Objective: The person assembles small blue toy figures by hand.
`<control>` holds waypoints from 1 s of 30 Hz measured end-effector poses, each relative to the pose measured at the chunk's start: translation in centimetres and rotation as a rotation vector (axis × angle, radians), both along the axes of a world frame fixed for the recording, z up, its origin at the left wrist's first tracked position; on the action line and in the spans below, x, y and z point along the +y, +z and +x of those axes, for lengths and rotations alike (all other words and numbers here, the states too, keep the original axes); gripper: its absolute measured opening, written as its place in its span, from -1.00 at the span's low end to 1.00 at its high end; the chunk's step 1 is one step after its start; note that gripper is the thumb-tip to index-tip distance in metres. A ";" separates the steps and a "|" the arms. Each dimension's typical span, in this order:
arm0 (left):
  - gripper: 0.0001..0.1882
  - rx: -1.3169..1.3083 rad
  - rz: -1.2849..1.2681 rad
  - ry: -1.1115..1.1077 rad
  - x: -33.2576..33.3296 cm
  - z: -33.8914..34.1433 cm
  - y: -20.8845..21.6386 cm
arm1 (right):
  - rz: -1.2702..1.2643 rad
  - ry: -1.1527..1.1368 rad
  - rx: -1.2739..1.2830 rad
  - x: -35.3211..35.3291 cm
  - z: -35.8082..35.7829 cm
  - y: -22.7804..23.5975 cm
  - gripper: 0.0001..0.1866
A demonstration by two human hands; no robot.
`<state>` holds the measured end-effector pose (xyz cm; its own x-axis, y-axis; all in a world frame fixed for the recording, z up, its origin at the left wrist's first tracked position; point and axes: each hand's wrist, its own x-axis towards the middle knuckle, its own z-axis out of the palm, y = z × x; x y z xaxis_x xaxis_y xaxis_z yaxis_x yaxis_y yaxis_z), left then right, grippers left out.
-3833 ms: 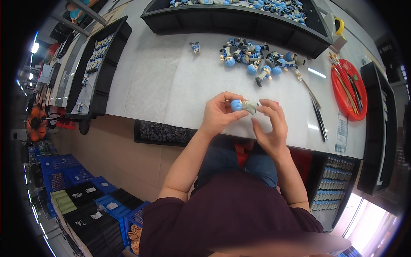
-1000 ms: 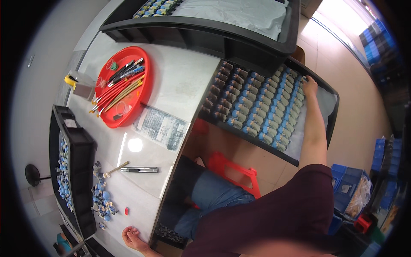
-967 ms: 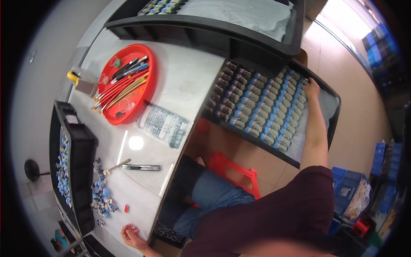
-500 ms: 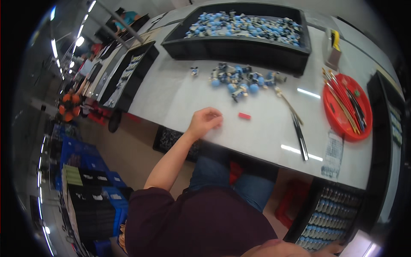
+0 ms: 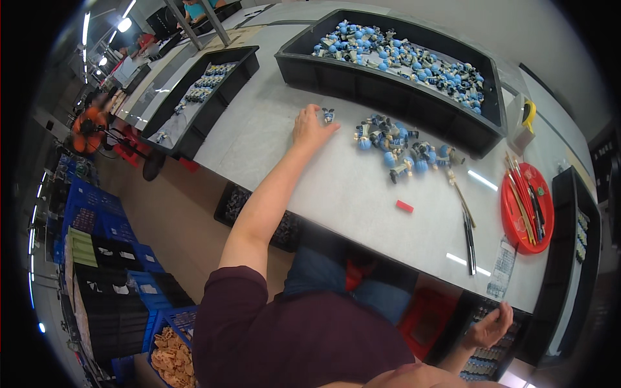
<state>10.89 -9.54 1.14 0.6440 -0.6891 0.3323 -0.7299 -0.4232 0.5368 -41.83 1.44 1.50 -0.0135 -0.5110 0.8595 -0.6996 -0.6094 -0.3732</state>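
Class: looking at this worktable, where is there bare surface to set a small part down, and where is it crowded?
Bare: the table stretch between the left hand, the red piece and the near edge. Crowded: around the pile of blue parts, and by the red tray with loose tools.

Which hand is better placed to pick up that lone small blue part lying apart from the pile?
Left. The left hand lies on the table with fingertips beside the small blue part; the right hand hangs low beside the table's edge.

i have one view only, the head camera, looking steeply down from above the desk (image 5: 336, 187). it faces the desk's far side, close over my own torso, edges bowed by the fisheye, floor showing left of the desk.
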 end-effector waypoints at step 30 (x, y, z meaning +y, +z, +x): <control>-0.68 0.177 -0.383 -0.233 0.0 0.6 -1.7 | 0.573 0.459 -0.344 -4.9 21.4 -1.3 -0.69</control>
